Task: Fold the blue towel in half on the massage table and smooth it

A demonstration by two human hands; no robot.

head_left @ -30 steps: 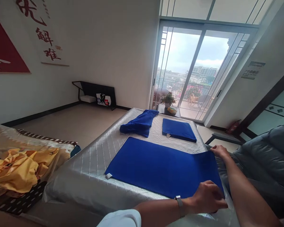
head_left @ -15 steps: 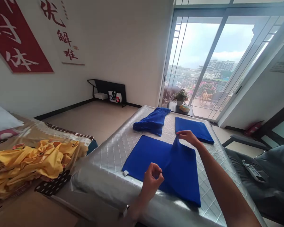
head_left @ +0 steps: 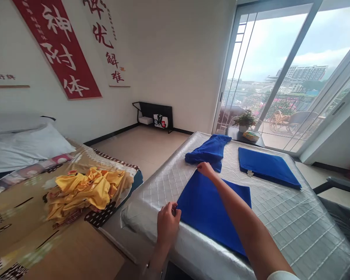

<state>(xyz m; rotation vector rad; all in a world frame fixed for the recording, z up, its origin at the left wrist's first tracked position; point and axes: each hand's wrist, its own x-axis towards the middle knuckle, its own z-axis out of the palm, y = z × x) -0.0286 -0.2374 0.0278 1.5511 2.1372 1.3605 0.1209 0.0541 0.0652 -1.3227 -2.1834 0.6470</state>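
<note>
A blue towel (head_left: 204, 210) lies folded in half on the silver quilted surface (head_left: 280, 217). My left hand (head_left: 167, 223) pinches its near left corner, fingers closed on the cloth. My right hand (head_left: 205, 169) reaches across and holds the far left corner down, fingers closed on the edge. Behind it lie a crumpled blue towel (head_left: 208, 151) and a neatly folded blue towel (head_left: 268, 167).
A bed (head_left: 26, 202) on the left carries a bundle of yellow cloth (head_left: 84, 190) and a white pillow (head_left: 20, 146). Red banners (head_left: 58, 50) hang on the wall. A sliding glass door (head_left: 280, 74) with a potted plant (head_left: 245, 120) is behind.
Both hands carried the towel's right edge over to the left, folding it in half. The view has swung left.
</note>
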